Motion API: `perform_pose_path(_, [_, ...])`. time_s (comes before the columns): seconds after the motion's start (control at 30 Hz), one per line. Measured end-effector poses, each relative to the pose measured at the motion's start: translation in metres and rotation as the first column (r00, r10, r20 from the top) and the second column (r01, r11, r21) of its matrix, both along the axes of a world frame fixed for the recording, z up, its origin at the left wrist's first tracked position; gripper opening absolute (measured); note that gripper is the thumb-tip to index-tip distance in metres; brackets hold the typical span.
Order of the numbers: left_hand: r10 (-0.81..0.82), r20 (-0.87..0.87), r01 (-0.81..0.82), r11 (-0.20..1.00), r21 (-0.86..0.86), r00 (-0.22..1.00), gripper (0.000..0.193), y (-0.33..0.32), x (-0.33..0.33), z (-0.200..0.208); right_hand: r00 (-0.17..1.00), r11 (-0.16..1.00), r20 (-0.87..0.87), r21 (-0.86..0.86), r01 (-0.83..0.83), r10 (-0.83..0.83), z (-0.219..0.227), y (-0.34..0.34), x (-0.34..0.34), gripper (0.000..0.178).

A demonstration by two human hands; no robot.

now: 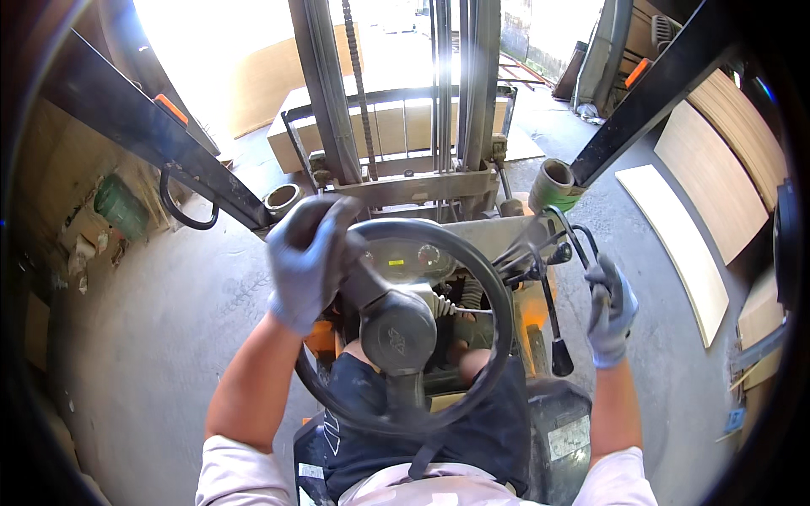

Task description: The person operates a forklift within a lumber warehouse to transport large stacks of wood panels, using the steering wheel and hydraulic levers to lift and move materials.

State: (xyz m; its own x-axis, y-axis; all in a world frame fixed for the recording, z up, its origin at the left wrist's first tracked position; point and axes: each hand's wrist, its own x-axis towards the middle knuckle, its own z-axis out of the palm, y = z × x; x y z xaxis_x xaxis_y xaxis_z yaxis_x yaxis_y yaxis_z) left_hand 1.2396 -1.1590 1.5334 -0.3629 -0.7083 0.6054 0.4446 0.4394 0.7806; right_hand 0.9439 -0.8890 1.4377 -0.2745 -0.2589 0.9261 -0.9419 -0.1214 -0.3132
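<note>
I sit at the controls of a forklift. My left hand, in a grey-blue glove, is closed at the upper left of the black steering wheel; what lies inside its fingers is partly hidden. Right of the wheel, my right hand, gloved alike, is closed around the top of a bent black control lever. A second bent lever runs close beside it. Left of that hand, another lever with a black knob stands free. Behind the wheel, the dashboard shows a small lit display.
The mast rises ahead, with a pale stack of boards beyond it. Wooden sheets lie and lean along the right. A green bin stands at the left. Black posts flank the cab. Bright light fills the opening ahead.
</note>
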Motion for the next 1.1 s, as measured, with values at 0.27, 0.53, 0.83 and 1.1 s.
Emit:
perform_pose_path(0.27, [-0.041,0.119,0.097,0.848,-0.520,0.992,0.016,0.070,-0.103,-0.017,0.998,0.999,0.048,0.003,0.048,-0.048,0.014,-0.014,-0.010,0.033])
perform_pose_path(0.53, [-0.142,0.353,0.333,0.750,-0.572,0.925,0.024,0.148,-0.070,-0.078,0.991,0.914,-0.126,0.393,0.101,-0.055,0.000,0.038,0.036,0.058])
perform_pose_path(0.83, [-0.146,0.284,0.289,0.773,-0.565,0.948,0.021,0.160,-0.062,-0.077,0.986,0.849,-0.156,0.513,0.130,-0.057,-0.013,0.070,0.061,0.066])
perform_pose_path(1.1, [-0.129,0.441,0.400,0.691,-0.603,0.888,0.013,0.192,0.002,-0.123,0.938,0.826,0.192,0.545,0.141,-0.287,-0.033,0.058,0.054,0.039])
